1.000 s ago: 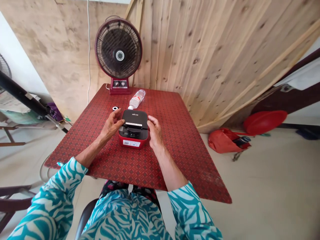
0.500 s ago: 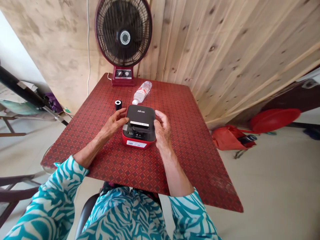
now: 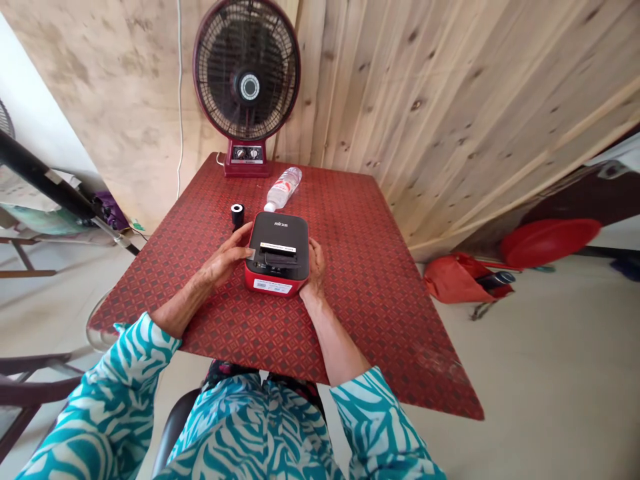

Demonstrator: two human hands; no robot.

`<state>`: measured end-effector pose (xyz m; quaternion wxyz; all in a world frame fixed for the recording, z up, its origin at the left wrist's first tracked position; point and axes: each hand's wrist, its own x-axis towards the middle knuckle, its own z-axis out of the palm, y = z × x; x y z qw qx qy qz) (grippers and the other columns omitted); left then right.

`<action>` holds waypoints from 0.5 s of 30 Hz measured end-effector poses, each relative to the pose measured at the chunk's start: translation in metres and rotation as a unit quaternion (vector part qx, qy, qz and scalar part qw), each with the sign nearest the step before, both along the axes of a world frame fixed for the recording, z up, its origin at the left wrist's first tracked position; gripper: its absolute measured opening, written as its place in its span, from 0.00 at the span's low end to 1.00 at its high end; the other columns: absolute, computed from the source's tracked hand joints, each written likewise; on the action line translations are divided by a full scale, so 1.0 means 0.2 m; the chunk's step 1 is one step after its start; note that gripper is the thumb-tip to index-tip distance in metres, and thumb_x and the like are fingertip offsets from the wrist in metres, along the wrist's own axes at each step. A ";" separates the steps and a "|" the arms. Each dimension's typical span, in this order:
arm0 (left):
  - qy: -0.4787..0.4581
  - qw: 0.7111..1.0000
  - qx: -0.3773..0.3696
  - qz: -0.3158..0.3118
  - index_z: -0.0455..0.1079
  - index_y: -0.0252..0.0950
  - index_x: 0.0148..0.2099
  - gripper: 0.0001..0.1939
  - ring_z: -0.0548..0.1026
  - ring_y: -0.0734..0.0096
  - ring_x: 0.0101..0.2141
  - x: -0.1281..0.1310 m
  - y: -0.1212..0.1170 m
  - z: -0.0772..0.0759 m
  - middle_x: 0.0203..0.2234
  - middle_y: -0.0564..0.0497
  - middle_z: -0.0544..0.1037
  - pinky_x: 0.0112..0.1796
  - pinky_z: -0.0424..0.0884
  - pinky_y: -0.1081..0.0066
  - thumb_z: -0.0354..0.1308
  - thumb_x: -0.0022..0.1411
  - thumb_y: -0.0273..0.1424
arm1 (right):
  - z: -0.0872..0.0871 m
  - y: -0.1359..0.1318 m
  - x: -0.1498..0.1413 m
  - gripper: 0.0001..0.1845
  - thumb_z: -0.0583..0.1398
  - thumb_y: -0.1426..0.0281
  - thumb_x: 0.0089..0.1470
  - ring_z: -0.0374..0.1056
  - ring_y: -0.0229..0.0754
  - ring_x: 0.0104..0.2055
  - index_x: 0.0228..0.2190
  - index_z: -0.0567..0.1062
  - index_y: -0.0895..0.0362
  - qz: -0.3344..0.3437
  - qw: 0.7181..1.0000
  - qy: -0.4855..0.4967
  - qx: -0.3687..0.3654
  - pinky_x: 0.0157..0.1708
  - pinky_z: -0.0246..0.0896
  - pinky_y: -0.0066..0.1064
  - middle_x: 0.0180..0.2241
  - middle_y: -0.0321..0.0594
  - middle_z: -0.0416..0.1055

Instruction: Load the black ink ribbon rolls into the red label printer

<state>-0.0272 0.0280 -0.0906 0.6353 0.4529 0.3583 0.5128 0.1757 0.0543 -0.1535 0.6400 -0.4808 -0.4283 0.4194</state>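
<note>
The right hand (image 3: 315,272), now lower, and left hand (image 3: 224,261), both half-curled, are clasping the receipt printer (image 3: 278,233) mid-frame, bracing both sides.

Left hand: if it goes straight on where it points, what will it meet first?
Probably the red and black device, on its left side; the left hand seems against it, though contact is unclear.

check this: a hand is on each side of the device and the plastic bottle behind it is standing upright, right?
Not quite: in the head view, the plastic bottle is lying on its side, not upright. It is behind the black and red device, with the left hand and right hand on either side.
</note>
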 end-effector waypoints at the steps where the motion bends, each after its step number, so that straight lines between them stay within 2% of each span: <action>1: -0.007 1.000 -0.004 -0.002 0.66 0.44 0.63 0.39 0.60 0.48 0.65 -0.01 0.00 0.00 0.64 0.49 0.67 0.61 0.61 0.56 0.65 0.47 0.31 | -0.01 0.00 0.00 0.23 0.55 0.53 0.56 0.70 0.45 0.51 0.46 0.75 0.52 0.000 1.000 0.011 -0.007 0.53 0.63 0.43 0.47 0.41 0.76; 4: -0.018 1.000 -0.005 -0.010 0.66 0.44 0.63 0.39 0.59 0.48 0.66 -0.01 0.00 0.00 0.65 0.49 0.66 0.61 0.61 0.55 0.64 0.46 0.30 | 0.01 0.00 -0.01 0.22 0.57 0.53 0.53 0.70 0.45 0.49 0.44 0.76 0.52 -0.009 0.999 0.031 -0.024 0.52 0.63 0.43 0.46 0.40 0.77; 9: -0.032 0.999 -0.010 -0.008 0.68 0.43 0.61 0.38 0.65 0.50 0.62 0.00 0.01 0.00 0.63 0.50 0.68 0.59 0.63 0.56 0.63 0.45 0.27 | 0.04 0.00 -0.01 0.22 0.58 0.53 0.51 0.70 0.45 0.48 0.42 0.76 0.53 -0.016 0.999 0.038 -0.033 0.53 0.63 0.44 0.44 0.40 0.77; 15: -0.039 0.999 -0.027 0.013 0.70 0.41 0.58 0.37 0.68 0.51 0.59 0.01 0.03 -0.01 0.59 0.49 0.73 0.55 0.67 0.58 0.61 0.42 0.24 | 0.02 0.00 -0.01 0.22 0.58 0.54 0.52 0.71 0.45 0.48 0.44 0.76 0.53 -0.017 0.999 0.036 -0.026 0.51 0.64 0.43 0.45 0.40 0.77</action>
